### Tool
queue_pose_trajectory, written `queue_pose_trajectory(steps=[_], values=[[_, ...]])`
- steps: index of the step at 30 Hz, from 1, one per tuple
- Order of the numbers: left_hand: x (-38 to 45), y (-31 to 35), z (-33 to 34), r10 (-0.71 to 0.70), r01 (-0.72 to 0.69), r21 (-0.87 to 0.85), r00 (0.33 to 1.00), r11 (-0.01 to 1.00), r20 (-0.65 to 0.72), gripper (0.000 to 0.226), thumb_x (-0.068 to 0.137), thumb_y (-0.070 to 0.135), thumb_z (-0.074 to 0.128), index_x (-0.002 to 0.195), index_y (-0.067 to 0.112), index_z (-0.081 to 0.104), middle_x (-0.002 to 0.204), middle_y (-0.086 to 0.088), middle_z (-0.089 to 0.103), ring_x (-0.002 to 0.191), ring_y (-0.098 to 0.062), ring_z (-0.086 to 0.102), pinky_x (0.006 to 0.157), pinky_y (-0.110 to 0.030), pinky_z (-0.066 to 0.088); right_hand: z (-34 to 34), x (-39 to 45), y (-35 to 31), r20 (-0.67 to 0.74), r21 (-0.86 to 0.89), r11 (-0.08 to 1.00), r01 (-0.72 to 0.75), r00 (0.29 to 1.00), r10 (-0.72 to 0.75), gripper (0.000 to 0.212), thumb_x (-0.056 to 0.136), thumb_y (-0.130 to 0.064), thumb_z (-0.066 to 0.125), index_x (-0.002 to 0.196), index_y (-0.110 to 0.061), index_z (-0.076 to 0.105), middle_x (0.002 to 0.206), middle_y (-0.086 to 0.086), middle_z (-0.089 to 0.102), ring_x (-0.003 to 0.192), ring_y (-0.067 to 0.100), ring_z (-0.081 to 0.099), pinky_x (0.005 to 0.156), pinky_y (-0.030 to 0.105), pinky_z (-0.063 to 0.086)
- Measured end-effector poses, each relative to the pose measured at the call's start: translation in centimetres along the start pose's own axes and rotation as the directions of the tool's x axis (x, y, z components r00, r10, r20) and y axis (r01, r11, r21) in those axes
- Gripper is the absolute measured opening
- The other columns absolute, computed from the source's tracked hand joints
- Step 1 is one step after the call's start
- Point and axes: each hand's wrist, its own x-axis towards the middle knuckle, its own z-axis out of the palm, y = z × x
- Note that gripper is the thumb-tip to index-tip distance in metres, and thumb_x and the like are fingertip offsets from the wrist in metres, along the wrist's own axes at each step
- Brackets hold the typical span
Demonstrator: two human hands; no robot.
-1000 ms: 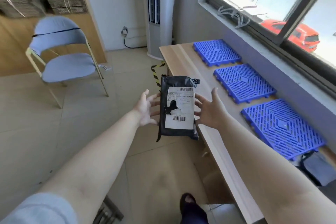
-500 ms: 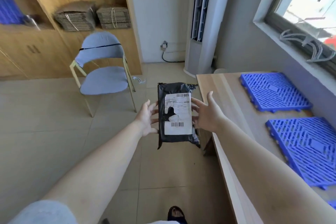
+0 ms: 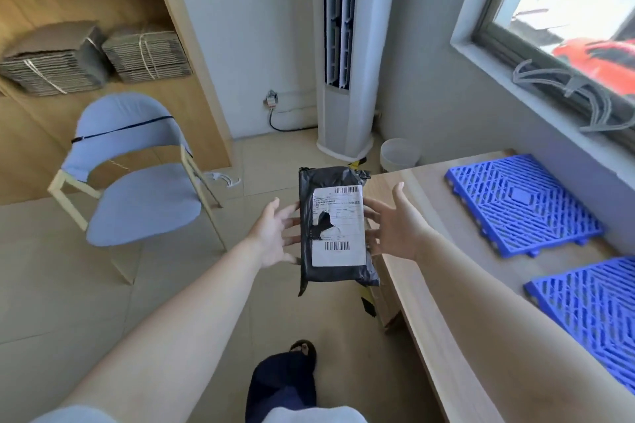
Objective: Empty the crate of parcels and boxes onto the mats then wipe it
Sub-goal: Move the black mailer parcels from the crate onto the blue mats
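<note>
I hold the black parcel (image 3: 335,228) upright between both palms, left hand (image 3: 275,239) and right hand (image 3: 398,228), each grip spread, fingers straight, pressing its sides. It hangs over the floor just beside the bench (image 3: 422,271); blue mats (image 3: 519,204) wait there, so carrying looks underway.

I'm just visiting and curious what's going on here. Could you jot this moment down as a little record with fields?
held item: black parcel with a torn white label, upright
left hand: straight fingers pressing the parcel's left edge
right hand: straight fingers pressing its right edge
parcel position: over the floor, just off the wooden table
mats: two blue mats in view, far and near, nothing on them
crate: not in view
nearby: pale blue chair
</note>
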Motion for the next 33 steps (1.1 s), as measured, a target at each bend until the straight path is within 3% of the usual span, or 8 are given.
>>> queue_pose_trajectory(steps=[2,6,9,14,18,23,28,33], values=[[3.8,3.0,0.7,-0.026,0.023,0.052,0.998,0.998,0.059,0.06,0.1,0.063,0.014,0.135,0.036,0.054,0.14,-0.006,0.049,0.117,-0.031,0.05,0.096,-0.07,0.036,-1.1,1.5,-2.0,-0.065,0.021,0.999,0.039,0.997,-0.038,0.084,0.082,-0.087,0.007,0.122,-0.036,0.06,0.146,-0.005,0.048,0.134,0.04,0.04,0.112,0.071,0.017],[10.9,8.5,3.3,-0.112,0.083,0.179,0.98,0.98,0.162,0.064,0.099,0.065,0.014,0.141,0.034,0.051,0.137,-0.007,0.05,0.112,-0.032,0.052,0.098,-0.073,0.035,-3.6,3.4,-5.5,-0.201,0.107,0.988,0.108,0.976,-0.085,0.09,0.081,-0.087,0.006,0.141,-0.035,0.047,0.152,-0.003,0.042,0.139,0.042,0.034,0.111,0.073,0.015],[15.6,11.3,6.9,-0.174,0.1,0.293,0.956,0.951,0.236,0.065,0.099,0.065,0.014,0.141,0.034,0.051,0.128,-0.008,0.055,0.113,-0.032,0.052,0.1,-0.074,0.032,-6.0,3.4,-7.3,-0.313,0.157,0.973,0.171,0.943,-0.115,0.088,0.082,-0.087,0.005,0.141,-0.036,0.046,0.151,-0.003,0.043,0.138,0.04,0.035,0.112,0.072,0.016],[20.8,11.9,15.0,-0.298,0.13,0.454,0.899,0.881,0.32,0.062,0.099,0.065,0.015,0.139,0.037,0.052,0.137,-0.006,0.052,0.129,-0.034,0.046,0.104,-0.073,0.03,-10.9,0.8,-7.6,-0.449,0.239,0.93,0.278,0.881,-0.148,0.086,0.082,-0.086,0.006,0.136,-0.038,0.053,0.147,-0.008,0.047,0.132,0.033,0.043,0.11,0.071,0.023],[23.2,9.9,21.8,-0.374,0.134,0.523,0.844,0.842,0.385,0.057,0.1,0.063,0.017,0.132,0.039,0.058,0.133,-0.001,0.054,0.125,-0.03,0.049,0.1,-0.072,0.035,-15.5,-1.9,-6.7,-0.561,0.29,0.883,0.368,0.813,-0.154,0.083,0.084,-0.084,0.007,0.128,-0.036,0.058,0.138,-0.009,0.055,0.127,0.031,0.048,0.105,0.066,0.034],[25.4,7.9,28.4,-0.413,0.119,0.613,0.834,0.781,0.365,0.053,0.103,0.059,0.018,0.135,0.04,0.055,0.129,0.007,0.057,0.118,-0.023,0.053,0.086,-0.061,0.042,-20.3,-4.0,-6.1,-0.612,0.368,0.823,0.433,0.779,-0.136,0.087,0.083,-0.086,0.007,0.129,-0.036,0.062,0.14,-0.001,0.055,0.126,0.028,0.05,0.103,0.068,0.036],[28.2,8.3,33.2,-0.452,0.115,0.682,0.825,0.722,0.34,0.053,0.101,0.062,0.018,0.126,0.042,0.06,0.126,0.01,0.059,0.107,-0.018,0.056,0.1,-0.065,0.034,-23.7,-4.0,-6.8,-0.63,0.463,0.731,0.502,0.766,-0.127,0.088,0.082,-0.087,0.013,0.134,-0.033,0.059,0.144,-0.01,0.05,0.127,0.03,0.051,0.095,0.063,0.046],[32.2,9.6,37.6,-0.522,0.114,0.745,0.782,0.657,0.341,0.059,0.099,0.066,0.017,0.131,0.039,0.059,0.132,0.003,0.059,0.116,-0.019,0.054,0.098,-0.062,0.034,-26.8,-3.1,-8.7,-0.691,0.469,0.702,0.537,0.717,-0.088,0.087,0.081,-0.088,0.011,0.13,-0.036,0.061,0.141,-0.013,0.052,0.129,0.03,0.05,0.104,0.066,0.036]])
